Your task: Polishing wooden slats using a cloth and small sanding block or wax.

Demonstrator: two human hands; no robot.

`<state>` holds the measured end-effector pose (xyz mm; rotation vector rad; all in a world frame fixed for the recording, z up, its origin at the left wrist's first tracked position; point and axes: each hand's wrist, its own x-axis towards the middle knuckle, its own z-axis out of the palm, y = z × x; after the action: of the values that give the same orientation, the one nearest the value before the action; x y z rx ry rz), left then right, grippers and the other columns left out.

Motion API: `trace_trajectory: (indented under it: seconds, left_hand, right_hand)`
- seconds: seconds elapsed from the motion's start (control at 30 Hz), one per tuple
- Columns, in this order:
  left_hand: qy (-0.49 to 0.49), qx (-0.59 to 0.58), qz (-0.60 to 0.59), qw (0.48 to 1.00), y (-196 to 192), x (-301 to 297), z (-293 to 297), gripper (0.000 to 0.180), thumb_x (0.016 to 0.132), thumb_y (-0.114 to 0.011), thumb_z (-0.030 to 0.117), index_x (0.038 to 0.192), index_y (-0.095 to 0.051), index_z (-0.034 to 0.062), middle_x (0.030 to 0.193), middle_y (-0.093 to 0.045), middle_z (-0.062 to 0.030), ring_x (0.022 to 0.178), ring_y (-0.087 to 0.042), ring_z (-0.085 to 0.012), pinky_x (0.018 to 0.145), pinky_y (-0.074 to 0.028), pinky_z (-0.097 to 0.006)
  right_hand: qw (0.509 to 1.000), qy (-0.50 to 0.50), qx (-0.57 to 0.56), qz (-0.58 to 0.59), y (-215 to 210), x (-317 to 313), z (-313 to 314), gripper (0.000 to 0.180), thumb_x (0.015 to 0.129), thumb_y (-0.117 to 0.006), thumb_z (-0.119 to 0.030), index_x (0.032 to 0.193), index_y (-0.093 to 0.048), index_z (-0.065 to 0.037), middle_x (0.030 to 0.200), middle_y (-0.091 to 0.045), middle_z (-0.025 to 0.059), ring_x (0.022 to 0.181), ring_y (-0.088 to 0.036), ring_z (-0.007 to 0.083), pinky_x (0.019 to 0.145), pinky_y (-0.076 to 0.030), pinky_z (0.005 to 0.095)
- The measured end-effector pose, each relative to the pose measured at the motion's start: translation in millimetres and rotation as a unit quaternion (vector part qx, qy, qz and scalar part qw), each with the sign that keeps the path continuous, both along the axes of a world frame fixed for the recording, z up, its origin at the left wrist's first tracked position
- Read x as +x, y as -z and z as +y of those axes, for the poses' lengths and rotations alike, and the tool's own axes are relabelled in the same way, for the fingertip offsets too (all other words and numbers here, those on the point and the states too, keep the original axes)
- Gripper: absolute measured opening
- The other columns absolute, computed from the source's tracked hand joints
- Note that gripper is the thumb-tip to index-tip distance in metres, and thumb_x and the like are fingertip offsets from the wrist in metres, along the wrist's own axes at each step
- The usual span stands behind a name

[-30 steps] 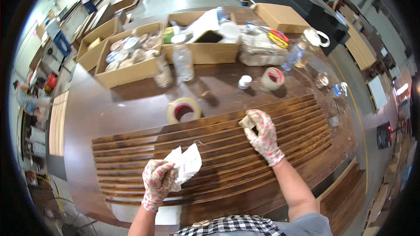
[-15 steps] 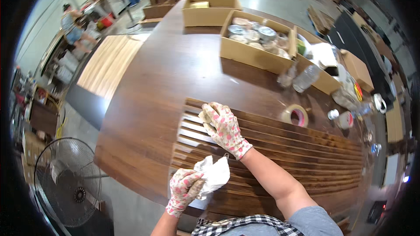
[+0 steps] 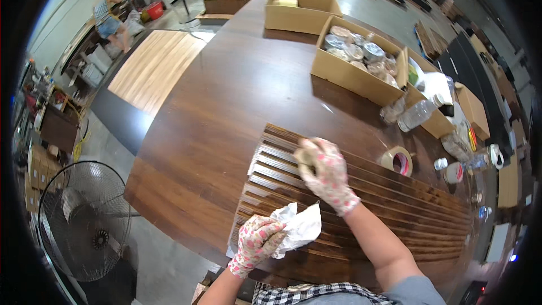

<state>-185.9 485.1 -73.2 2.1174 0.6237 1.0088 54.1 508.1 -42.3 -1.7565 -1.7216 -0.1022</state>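
Observation:
A dark slatted wooden panel (image 3: 395,203) lies on the brown table (image 3: 226,113) in front of me. My right hand (image 3: 324,172), in a floral glove, presses a small pad or sponge against the slats near the panel's left end. My left hand (image 3: 257,240), gloved the same way, holds a crumpled white cloth (image 3: 299,227) over the panel's near left corner.
A roll of tape (image 3: 397,161) and two small jars (image 3: 449,169) sit beyond the panel. Clear plastic bottles (image 3: 415,114) stand by open cardboard boxes (image 3: 355,59) of cans. A floor fan (image 3: 84,220) stands at the left. A person (image 3: 110,14) works far back left.
The view has swung left across the table. My right hand moved from the panel's right part to its left end. My left hand kept the white cloth.

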Motion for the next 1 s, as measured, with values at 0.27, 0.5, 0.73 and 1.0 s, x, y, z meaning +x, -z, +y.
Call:
trace_trajectory:
  seconds: [0.27,0.5,0.73,1.0]
  left_hand:
    - [0.021,0.004,0.02,1.0,-16.5,21.8,-2.7,0.021,0.075,-0.077,0.01,0.094,-0.068,0.0071,0.088,-0.067,-0.0102,0.08,-0.063,-0.0287,0.071,-0.051,-0.038]
    - [0.053,0.005,0.037,0.998,-20.6,42.9,-8.3,0.023,0.074,-0.078,0.01,0.095,-0.068,0.0071,0.086,-0.066,-0.0096,0.078,-0.062,-0.0278,0.07,-0.05,-0.038]
    - [0.091,0.055,0.098,0.989,-32.6,90.2,-30.0,0.024,0.073,-0.077,0.008,0.095,-0.068,0.009,0.088,-0.066,-0.0092,0.079,-0.061,-0.0289,0.07,-0.049,-0.039]
    - [0.091,0.046,0.122,0.987,-41.7,112.3,-45.7,0.019,0.073,-0.076,0.007,0.091,-0.068,0.0079,0.087,-0.066,-0.0099,0.08,-0.062,-0.0291,0.072,-0.05,-0.04]
  right_hand:
    - [1.0,-0.025,0.0,-0.015,7.1,1.8,11.8,0.035,0.082,-0.066,-0.013,0.115,-0.058,-0.005,0.107,-0.06,0.017,0.094,-0.061,0.0342,0.083,-0.052,0.044]
    - [0.989,0.144,-0.006,-0.015,-21.9,81.5,-136.2,0.029,0.082,-0.071,-0.015,0.108,-0.063,-0.004,0.104,-0.064,0.015,0.094,-0.062,0.034,0.085,-0.052,0.0426]
    - [0.998,0.033,0.02,0.039,-14.7,55.4,-90.0,0.039,0.082,-0.068,-0.016,0.119,-0.059,-0.006,0.111,-0.06,0.0165,0.101,-0.059,0.0332,0.088,-0.049,0.0428]
    - [0.967,0.25,-0.011,-0.04,-39.9,143.9,-231.7,0.022,0.08,-0.068,-0.007,0.102,-0.063,-0.008,0.103,-0.064,0.0112,0.094,-0.063,0.03,0.086,-0.051,0.0432]
